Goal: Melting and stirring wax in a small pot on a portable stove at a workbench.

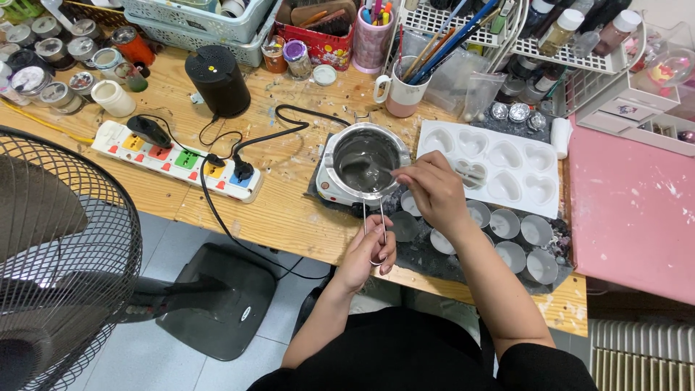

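**Metal pot of melted wax, held by its wire handle**

Black sleeves frame our arms at the near edge. Our left hand (368,255) has its fingers clenched around the thin wire loop handle (375,230) that runs back to the round silver melting pot (363,165). Our right hand (433,190) reaches over the pot's right rim, fingers pinched on a slim metal stick (385,172) whose tip lies over the grey liquid inside. The pot sits on a dark mat on the wooden surface (289,210). Just right of it stand small round metal cups (520,240) and a white tray of heart-shaped moulds (507,165). To the left lies a white power strip with coloured switches (177,159). Farther back stand a black cylindrical speaker (217,80) and a white mug of brushes (402,90).
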